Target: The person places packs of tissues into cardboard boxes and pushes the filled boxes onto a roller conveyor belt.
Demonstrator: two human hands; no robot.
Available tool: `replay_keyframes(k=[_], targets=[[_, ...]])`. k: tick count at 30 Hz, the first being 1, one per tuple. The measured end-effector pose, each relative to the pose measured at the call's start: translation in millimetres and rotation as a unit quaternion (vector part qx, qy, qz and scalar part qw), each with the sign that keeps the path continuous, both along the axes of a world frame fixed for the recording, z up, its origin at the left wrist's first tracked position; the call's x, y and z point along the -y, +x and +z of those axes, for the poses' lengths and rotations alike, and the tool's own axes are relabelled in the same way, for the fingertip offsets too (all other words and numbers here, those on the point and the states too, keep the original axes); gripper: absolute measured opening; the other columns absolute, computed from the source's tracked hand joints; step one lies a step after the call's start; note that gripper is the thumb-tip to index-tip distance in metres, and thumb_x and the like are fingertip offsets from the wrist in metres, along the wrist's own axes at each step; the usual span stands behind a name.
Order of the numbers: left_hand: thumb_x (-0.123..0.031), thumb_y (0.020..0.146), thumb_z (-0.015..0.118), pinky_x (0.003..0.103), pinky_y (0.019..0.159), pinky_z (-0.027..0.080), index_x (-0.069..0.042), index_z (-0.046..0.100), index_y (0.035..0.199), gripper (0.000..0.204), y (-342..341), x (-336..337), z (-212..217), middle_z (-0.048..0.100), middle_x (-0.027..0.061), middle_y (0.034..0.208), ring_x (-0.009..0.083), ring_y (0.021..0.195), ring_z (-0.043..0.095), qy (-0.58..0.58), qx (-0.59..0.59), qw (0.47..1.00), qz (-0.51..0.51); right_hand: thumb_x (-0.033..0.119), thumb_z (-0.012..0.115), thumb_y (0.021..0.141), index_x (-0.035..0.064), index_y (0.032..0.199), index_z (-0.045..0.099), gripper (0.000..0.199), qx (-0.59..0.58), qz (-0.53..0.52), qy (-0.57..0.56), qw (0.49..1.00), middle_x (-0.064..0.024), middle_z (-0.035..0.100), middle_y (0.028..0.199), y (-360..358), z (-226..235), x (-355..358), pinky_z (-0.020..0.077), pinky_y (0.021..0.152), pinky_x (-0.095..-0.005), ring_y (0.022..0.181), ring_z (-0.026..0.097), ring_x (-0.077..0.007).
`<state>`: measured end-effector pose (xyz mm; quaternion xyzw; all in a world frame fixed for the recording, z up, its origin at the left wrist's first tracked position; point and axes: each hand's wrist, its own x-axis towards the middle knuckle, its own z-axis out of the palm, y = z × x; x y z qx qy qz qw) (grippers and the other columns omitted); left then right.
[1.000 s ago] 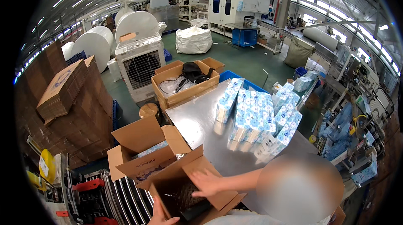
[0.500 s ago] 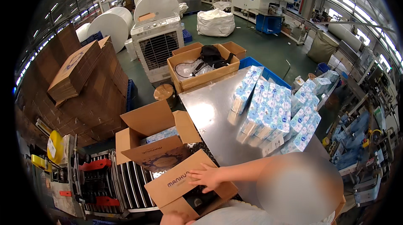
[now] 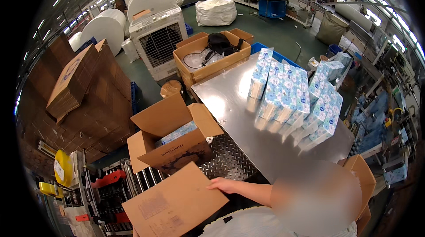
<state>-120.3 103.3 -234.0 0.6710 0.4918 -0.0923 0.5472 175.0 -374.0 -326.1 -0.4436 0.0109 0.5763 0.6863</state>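
At the lower middle, a brown cardboard box [image 3: 175,201] is tilted with a broad printed side facing up. My right hand [image 3: 223,184] pinches its right edge, fingers closed on the board. Only a sliver of what appears to be my left hand shows by the box's lower left corner, its fingers hidden. Just beyond stands an open carton [image 3: 177,155], flaps spread, with blue-and-white packs [image 3: 177,133] inside. Several more wrapped packs [image 3: 283,91], blue and white with a floral print, stand in rows on the metal table [image 3: 234,117].
A roller conveyor [image 3: 141,178] runs beneath the cartons, beside a diamond-plate surface [image 3: 228,157]. Tall stacks of flat cardboard [image 3: 88,108] rise at left. Behind the table are a box with a black bag [image 3: 221,44] and an air cooler [image 3: 161,42]. Another open carton [image 3: 361,175] is at right.
The box at the front has turned so a broad side faces up, and its opening no longer shows. My right hand went from lying spread on its flap to gripping its edge. The view shifted.
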Motion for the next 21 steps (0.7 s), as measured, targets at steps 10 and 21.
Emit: replay_keyframes(k=[10, 21], targets=[[-0.062, 0.103, 0.045, 0.038, 0.102, 0.044, -0.010, 0.046, 0.146, 0.068, 176.6, 249.9, -56.7, 0.060, 0.0060, 0.134, 0.0243, 0.119, 0.055, -0.356, 0.230, 0.905, -0.031, 0.039, 0.046, 0.105, -0.0052, 0.124, 0.056, 0.049, 0.508, 0.136, -0.196, 0.827, -0.0319, 0.067, 0.108, -64.1, 133.0, -63.0, 0.0510, 0.089, -0.0542, 0.102, 0.064, -0.0496], [-0.025, 0.089, 0.079, 0.034, 0.073, 0.056, 0.007, 0.064, 0.112, 0.042, 119.5, 135.8, -109.1, 0.072, 0.0168, 0.094, 0.0233, 0.078, 0.070, 0.115, -0.087, 0.984, -0.105, 0.045, 0.055, 0.099, 0.0142, 0.157, 0.036, 0.068, 0.617, 0.131, -0.511, 0.583, -0.0075, 0.040, 0.158, 118.3, 17.1, 210.5, 0.0153, 0.123, -0.0593, 0.154, 0.024, -0.0220]])
